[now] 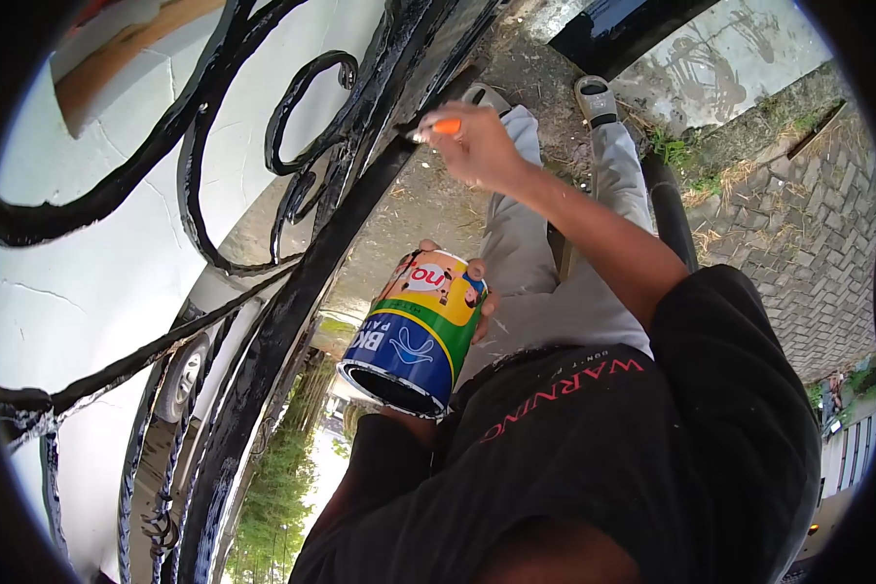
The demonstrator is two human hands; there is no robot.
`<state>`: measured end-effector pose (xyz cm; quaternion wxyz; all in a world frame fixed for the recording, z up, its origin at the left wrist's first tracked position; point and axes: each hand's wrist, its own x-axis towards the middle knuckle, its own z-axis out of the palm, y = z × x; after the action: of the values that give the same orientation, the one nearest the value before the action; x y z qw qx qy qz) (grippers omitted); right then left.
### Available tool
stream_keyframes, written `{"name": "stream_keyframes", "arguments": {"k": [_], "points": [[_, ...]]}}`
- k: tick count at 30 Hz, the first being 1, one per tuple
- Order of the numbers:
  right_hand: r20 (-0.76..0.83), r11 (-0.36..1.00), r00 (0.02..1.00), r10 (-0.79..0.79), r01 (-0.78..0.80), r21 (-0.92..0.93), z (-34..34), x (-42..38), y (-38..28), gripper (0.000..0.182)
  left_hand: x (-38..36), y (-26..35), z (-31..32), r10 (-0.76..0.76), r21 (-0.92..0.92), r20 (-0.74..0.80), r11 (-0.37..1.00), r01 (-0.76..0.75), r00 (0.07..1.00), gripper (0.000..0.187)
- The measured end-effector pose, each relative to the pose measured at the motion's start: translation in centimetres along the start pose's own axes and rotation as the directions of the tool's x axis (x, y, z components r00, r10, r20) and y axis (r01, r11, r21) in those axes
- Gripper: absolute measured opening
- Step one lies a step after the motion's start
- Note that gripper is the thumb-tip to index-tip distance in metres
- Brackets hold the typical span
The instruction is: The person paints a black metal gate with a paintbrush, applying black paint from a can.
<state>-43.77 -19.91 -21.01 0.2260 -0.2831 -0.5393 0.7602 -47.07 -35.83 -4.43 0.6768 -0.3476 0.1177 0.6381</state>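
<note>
Left hand (pixel 472 292) wraps the open paint can (pixel 417 331) while the outstretched right hand (pixel 477 146) pinches an orange-handled brush (pixel 436 127) against the black iron gate (pixel 292 302)

The paint can (pixel 420 329) I hold is blue, yellow and green; beside it, the iron gate (pixel 292 292) is glossy black; my brush handle (pixel 445 126) is orange.

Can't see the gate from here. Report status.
Left grip on blue-and-yellow metal paint can. Right grip on orange-handled brush, at black iron gate. Nothing blocking.
</note>
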Motion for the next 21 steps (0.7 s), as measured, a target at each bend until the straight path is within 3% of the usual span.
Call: {"name": "stream_keyframes", "arguments": {"k": [2,5,8,10,12,14,15,18,19,21], "points": [[0.002,0.983,0.992,-0.126,0.125,0.134,0.7,-1.0,-2.4,0.014,-0.2,-0.1,-0.3,0.027,-0.005,0.006,1.0,-0.027,1.0,0.033],[0.112,0.773,0.972,0.206,-0.232,0.59,0.3,-2.3,-6.2,0.015,-0.8,-0.4,-1.2,0.043,-0.025,0.006,0.999,-0.042,0.999,0.034],[0.091,0.631,0.917,0.389,-0.337,0.698,-1.5,-0.8,-3.4,0.016,-1.8,-0.8,-1.1,0.047,-0.033,-0.018,0.998,-0.047,0.999,0.035],[-0.023,0.823,0.921,0.39,-0.337,0.457,-1.4,-0.1,1.3,0.016,-2.2,-0.9,-1.0,0.044,-0.036,-0.016,0.998,-0.045,0.999,0.035],[-0.125,0.945,0.939,0.321,-0.309,0.109,-1.5,0.4,3.9,0.017,-2.3,0.0,-2.4,-0.079,-0.038,0.099,0.996,0.083,0.992,0.034],[-0.169,0.983,0.986,-0.017,-0.014,-0.181,-1.3,0.9,3.0,0.017,-3.0,0.0,-2.6,-0.086,-0.062,0.107,0.994,0.093,0.991,0.032],[-0.151,0.937,0.971,-0.186,0.13,-0.323,-1.1,1.1,2.6,0.017,-3.6,-0.5,-2.5,-0.033,-0.092,0.054,0.995,0.038,0.998,0.032],[0.029,0.991,1.0,-0.003,0.007,-0.133,0.9,0.0,-2.3,0.015,-4.3,-0.8,-3.4,0.01,-0.149,0.002,0.989,-0.009,1.0,0.031],[0.03,0.995,0.996,0.085,-0.087,0.056,1.6,0.0,-3.9,0.015,-4.4,-0.7,-3.7,0.008,-0.164,0.005,0.986,-0.007,1.0,0.031],[0.087,0.874,0.965,0.249,-0.262,0.409,2.6,-0.4,-7.0,0.016,-4.9,-0.6,-4.1,-0.004,-0.131,0.063,0.991,0.013,0.998,0.032]]}}
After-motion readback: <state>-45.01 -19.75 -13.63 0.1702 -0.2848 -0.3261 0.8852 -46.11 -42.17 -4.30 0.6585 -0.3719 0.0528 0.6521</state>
